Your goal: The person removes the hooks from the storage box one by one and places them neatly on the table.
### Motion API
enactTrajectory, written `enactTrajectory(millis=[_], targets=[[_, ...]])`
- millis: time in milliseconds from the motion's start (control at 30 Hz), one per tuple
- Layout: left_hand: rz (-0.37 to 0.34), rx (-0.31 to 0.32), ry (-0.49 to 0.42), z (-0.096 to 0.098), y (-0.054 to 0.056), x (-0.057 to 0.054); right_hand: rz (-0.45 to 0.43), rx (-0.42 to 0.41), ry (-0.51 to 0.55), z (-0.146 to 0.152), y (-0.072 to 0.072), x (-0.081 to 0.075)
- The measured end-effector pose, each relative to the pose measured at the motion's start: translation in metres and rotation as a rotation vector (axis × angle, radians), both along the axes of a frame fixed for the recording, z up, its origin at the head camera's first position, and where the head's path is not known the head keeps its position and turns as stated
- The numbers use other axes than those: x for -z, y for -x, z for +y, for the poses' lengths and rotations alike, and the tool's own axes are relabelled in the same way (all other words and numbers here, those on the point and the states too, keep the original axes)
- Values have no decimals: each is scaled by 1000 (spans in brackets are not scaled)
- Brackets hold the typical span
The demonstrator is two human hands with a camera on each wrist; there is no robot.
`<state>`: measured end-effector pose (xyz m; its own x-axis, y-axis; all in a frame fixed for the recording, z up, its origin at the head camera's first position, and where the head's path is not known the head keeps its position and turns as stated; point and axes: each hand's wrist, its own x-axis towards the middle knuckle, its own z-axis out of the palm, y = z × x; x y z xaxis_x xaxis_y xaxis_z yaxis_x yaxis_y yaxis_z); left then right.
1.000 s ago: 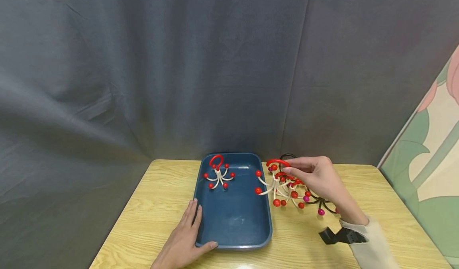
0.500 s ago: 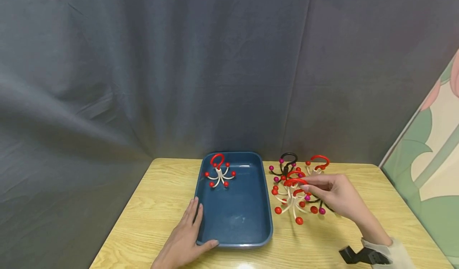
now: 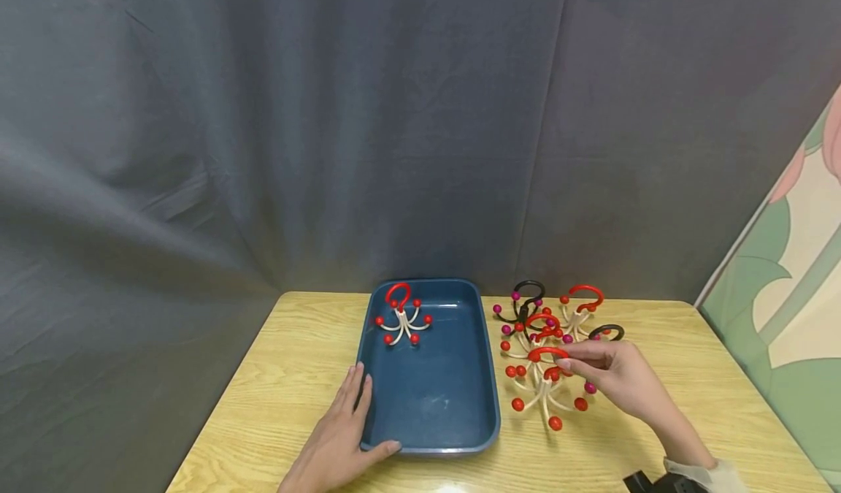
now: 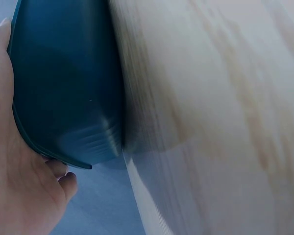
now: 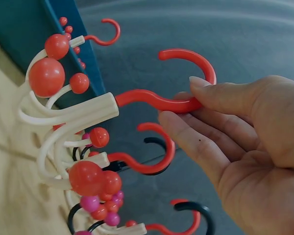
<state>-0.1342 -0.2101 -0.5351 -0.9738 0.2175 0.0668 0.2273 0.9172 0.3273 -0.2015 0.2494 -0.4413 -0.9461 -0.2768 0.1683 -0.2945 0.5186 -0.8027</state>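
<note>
My right hand [image 3: 620, 376] pinches the red hook of a white multi-arm hanger [image 3: 547, 389] with red ball tips, right of the tray. In the right wrist view, thumb and fingers [image 5: 200, 83] grip the curved hook while the white arms [image 5: 88, 108] point down toward the table. My left hand [image 3: 338, 427] rests at the near left corner of the blue tray [image 3: 430, 413], fingers along its side and thumb over the front rim. In the left wrist view, the palm [image 4: 19, 181] lies against the tray's edge. A matching white-and-red hanger [image 3: 402, 320] stands inside the tray.
Behind the held hanger, another white-and-red hanger [image 3: 535, 342] and a black hanger [image 3: 523, 315] with magenta balls crowd together. A further red-hooked hanger [image 3: 577, 319] and a black hook [image 3: 607, 330] stand to the right. A grey curtain [image 3: 420, 128] hangs behind the table [image 3: 263, 405].
My right hand has moved right and toward the near side with the hanger, from beside the tray's right rim to in front of the other hangers. My left hand stays at the tray.
</note>
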Motion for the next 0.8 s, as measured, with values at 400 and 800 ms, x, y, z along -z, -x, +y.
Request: enactTrajectory(millis=[400,800], targets=[[5,-5,2,1,-1,-1,-58,25,1,2,6,24],[-41,-14,12,0,1,-1,-71,42,-4,1,10,30]])
